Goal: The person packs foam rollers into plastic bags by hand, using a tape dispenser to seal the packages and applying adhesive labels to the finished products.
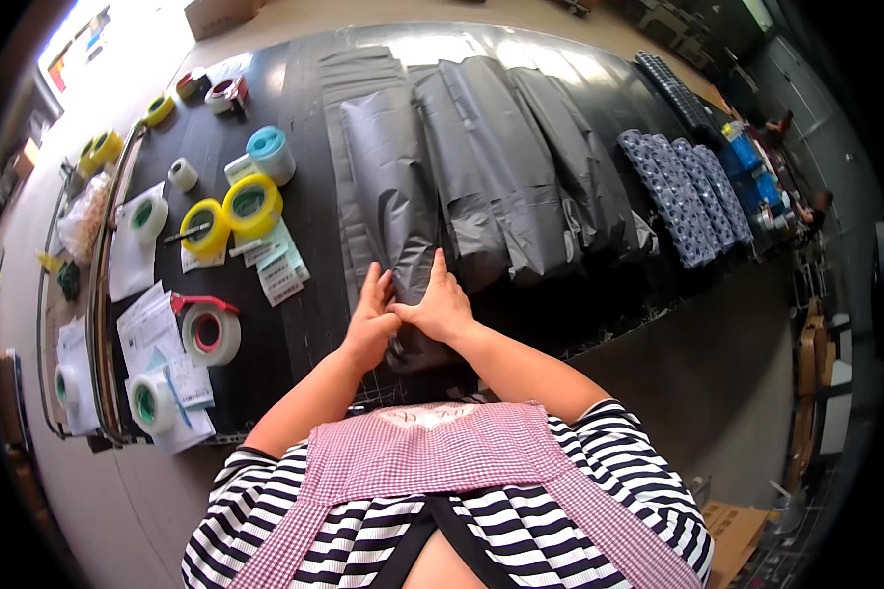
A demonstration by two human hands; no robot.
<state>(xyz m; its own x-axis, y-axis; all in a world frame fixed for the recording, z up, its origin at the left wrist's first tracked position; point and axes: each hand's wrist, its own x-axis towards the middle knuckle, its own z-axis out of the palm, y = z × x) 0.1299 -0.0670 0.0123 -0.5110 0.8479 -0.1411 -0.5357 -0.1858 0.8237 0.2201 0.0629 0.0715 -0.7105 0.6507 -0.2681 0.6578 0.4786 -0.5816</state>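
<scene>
A filled grey plastic mailing bag lies lengthwise on the black table, on top of flat grey bags. At its near end, my left hand grips the left side and my right hand the right. The thumbs meet over the plastic, and the index fingers stretch along it. My other fingers are partly hidden. Crumpled plastic shows between and below the hands. More filled grey bags lie side by side just to the right.
Left on the black table are yellow tape rolls, a blue roll, a red tape dispenser, labels and papers. A metal rail runs along that edge. Patterned wrapped rolls lie at the right.
</scene>
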